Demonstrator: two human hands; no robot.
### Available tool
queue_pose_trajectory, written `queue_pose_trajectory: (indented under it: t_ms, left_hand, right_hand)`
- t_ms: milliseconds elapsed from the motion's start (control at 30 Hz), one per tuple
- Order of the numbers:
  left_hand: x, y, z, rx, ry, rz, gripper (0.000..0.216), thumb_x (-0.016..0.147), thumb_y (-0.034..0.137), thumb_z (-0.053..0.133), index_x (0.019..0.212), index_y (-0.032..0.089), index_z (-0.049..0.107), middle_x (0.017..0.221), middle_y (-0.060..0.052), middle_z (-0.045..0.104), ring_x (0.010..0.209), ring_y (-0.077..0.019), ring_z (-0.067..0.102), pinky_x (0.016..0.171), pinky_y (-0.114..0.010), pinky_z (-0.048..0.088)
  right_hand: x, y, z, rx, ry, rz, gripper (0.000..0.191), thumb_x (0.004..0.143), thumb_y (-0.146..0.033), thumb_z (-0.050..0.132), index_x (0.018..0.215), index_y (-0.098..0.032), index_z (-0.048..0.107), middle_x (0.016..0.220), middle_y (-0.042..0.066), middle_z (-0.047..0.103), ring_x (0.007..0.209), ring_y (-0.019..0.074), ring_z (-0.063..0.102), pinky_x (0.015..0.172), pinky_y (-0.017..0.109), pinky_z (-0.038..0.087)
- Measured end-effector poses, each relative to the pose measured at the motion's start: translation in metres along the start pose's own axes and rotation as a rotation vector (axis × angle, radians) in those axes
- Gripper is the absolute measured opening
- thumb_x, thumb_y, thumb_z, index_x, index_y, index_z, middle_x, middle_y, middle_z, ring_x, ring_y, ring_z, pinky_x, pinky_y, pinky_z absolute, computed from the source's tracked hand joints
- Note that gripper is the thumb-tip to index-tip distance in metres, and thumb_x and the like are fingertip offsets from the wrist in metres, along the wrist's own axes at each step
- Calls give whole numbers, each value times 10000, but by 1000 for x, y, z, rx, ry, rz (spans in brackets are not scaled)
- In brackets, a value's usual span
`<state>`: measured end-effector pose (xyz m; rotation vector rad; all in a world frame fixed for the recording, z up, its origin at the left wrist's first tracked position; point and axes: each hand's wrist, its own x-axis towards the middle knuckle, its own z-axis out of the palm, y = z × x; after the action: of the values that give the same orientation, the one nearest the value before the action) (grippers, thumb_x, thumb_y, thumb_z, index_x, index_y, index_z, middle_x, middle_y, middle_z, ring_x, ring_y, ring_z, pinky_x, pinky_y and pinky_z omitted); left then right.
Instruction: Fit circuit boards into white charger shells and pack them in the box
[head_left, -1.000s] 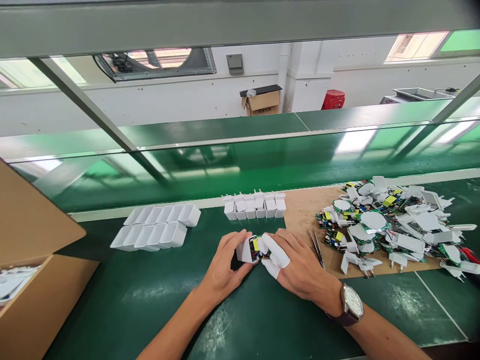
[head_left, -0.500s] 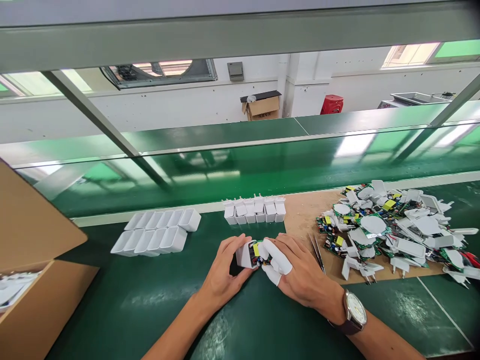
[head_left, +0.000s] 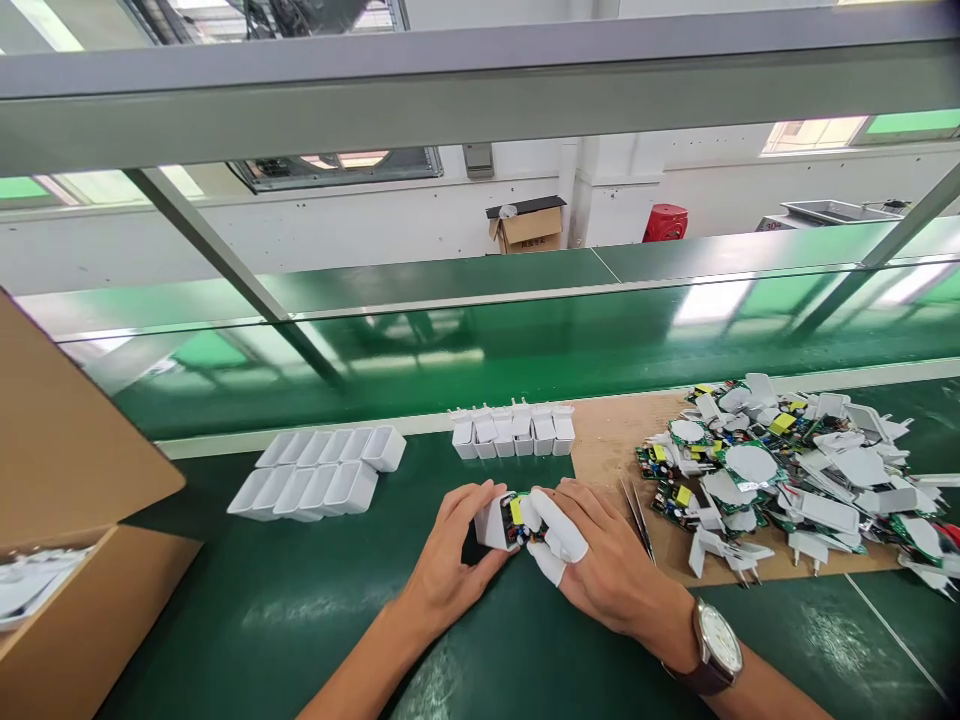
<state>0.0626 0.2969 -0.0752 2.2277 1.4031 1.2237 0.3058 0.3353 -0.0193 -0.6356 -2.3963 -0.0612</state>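
Note:
My left hand [head_left: 454,555] grips a small white charger shell [head_left: 493,521] on the green bench. My right hand [head_left: 596,552], with white finger cots on thumb and forefinger, pinches a green circuit board [head_left: 516,511] with a yellow part that sits partly inside the shell's open end. Both hands meet at the middle of the bench, just in front of a row of assembled white shells [head_left: 514,433]. Tweezers [head_left: 637,512] lie just right of my right hand.
Two rows of empty white shells [head_left: 319,473] lie to the left. A pile of circuit boards and white plug covers [head_left: 787,475] covers a brown mat [head_left: 600,425] on the right. An open cardboard box [head_left: 71,560] stands at the left edge. A green conveyor [head_left: 525,335] runs behind.
The view has tilted up slightly. My hands stay together on the shell and board, with barely any movement.

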Motion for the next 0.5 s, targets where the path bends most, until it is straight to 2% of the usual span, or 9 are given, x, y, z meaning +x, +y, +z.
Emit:
queue_pose_trajectory:
  t_ms: [500]
  left_hand:
    - [1, 3, 1, -12, -1, 1, 755, 934, 225, 742, 1574, 291, 347, 1355, -113, 656, 1279, -274, 590, 1061, -471, 568]
  right_hand:
    - [2, -2, -1, 17, 5, 11, 580, 952, -103, 467, 1523, -36, 393, 1206, 181, 679, 1127, 332, 604, 1016, 504, 558]
